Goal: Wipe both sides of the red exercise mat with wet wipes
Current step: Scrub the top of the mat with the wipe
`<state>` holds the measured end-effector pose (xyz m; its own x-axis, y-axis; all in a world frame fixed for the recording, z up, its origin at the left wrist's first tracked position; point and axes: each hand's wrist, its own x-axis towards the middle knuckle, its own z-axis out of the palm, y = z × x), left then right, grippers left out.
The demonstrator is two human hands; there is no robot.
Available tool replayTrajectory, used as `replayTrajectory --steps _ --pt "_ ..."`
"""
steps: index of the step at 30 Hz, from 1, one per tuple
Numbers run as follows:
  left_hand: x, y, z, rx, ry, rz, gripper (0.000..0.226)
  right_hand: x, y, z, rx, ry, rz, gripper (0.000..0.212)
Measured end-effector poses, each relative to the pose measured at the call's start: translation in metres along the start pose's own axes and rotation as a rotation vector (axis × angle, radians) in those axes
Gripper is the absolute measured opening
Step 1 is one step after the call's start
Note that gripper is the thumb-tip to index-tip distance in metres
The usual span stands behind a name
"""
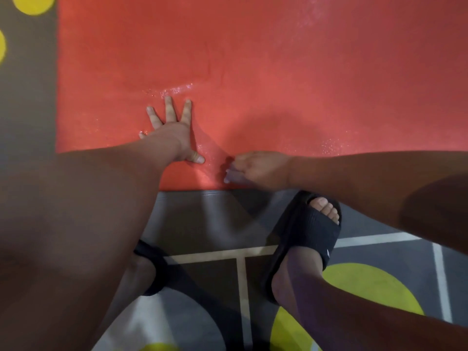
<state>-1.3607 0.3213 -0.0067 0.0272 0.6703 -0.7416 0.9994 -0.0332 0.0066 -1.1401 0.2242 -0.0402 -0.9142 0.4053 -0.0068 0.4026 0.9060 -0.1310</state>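
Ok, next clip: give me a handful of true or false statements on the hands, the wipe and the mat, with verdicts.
1. The left hand lies flat on the red mat with fingers spread. True.
2. The right hand is empty. False: it holds a pale wet wipe against the mat's near edge.
3. Wet streaks glisten on the mat beyond the left fingertips. True.
4. The person is barefoot. False: black slide sandals are on both feet.
5. The mat is rolled up. False: it lies flat on the floor.

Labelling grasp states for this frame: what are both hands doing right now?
Left hand: open, fingers spread, flat on the red mat, holding nothing.
Right hand: closed on a pale wet wipe, at the mat's near edge.
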Motion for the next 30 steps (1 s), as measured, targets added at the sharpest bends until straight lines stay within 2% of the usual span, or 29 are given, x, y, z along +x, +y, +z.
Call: replayTrajectory --steps 2,4,5,9,19,21,24,25,27,30 --pt "0.004 -0.003 0.0 -0.018 -0.053 0.003 0.153 0.012 0.015 -0.003 -0.019 0.02 0.097 0.032" --pt "0.009 -0.004 0.003 -0.004 -0.053 0.0 0.154 0.016 0.027 -0.009 0.065 -0.022 0.231 0.021" --pt "0.01 -0.003 0.004 0.004 -0.054 0.001 0.154 0.019 0.032 -0.012 0.113 0.008 0.218 0.018" --pt "0.011 0.002 0.003 -0.004 -0.039 -0.006 0.154 0.023 0.06 -0.018 0.136 0.0 0.277 0.023" --pt "0.013 0.003 -0.011 0.026 -0.078 -0.007 0.152 0.024 0.144 -0.053 0.111 -0.058 0.735 0.023" --pt "0.013 0.008 -0.026 0.076 -0.04 -0.015 0.129 0.021 0.151 -0.055 0.161 -0.096 0.714 0.029" --pt "0.017 0.021 -0.059 0.076 0.182 0.026 0.06 0.012 0.163 -0.055 0.209 -0.199 0.518 0.049" --pt "0.023 0.026 -0.068 0.046 0.263 0.022 0.05 0.008 0.167 -0.058 0.225 -0.258 0.455 0.048" --pt "0.041 0.036 -0.08 -0.047 0.377 0.009 0.044 0.0 0.175 -0.063 0.21 -0.358 0.336 0.042" --pt "0.084 0.053 -0.087 -0.219 0.544 0.015 0.053 -0.011 0.192 -0.057 0.222 -0.313 0.244 0.035"
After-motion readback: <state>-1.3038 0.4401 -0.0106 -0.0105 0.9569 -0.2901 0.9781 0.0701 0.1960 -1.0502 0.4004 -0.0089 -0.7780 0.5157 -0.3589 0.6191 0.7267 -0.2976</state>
